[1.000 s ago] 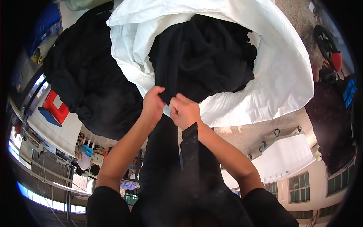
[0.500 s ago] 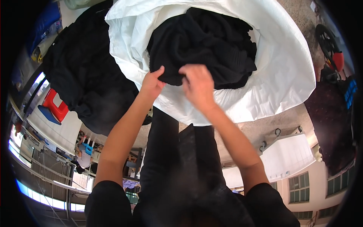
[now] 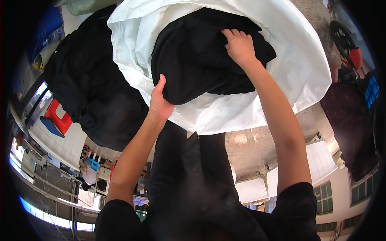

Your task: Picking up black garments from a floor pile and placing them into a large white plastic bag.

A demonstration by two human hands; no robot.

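A wide white sack (image 3: 295, 86) lies open-mouthed in front of me, its rim folded outward. Inside it is a heap of black knit-like cloth (image 3: 193, 52), the top piece spread fairly smooth with a finely ridged near edge. My left hand (image 3: 161, 102) holds the near left edge of that cloth, thumb up along it and the other fingers hidden underneath. Farther right, my right hand (image 3: 241, 47) rests on top of the cloth, palm down, its fingers slightly bent and apart.
A big black cloth pile (image 3: 94, 88) is left of the sack. Beyond it stands a red stool (image 3: 60, 118). A black wheel with a red part (image 3: 354, 58) and a dark speckled cloth (image 3: 350, 128) are at the right. White wheeled carts (image 3: 251, 190) stand behind. Another person (image 3: 89, 174) is at far left.
My right hand has moved from the near edge up and right across the cloth. The top piece now lies flatter. My left hand has come slightly nearer me, still at the edge.
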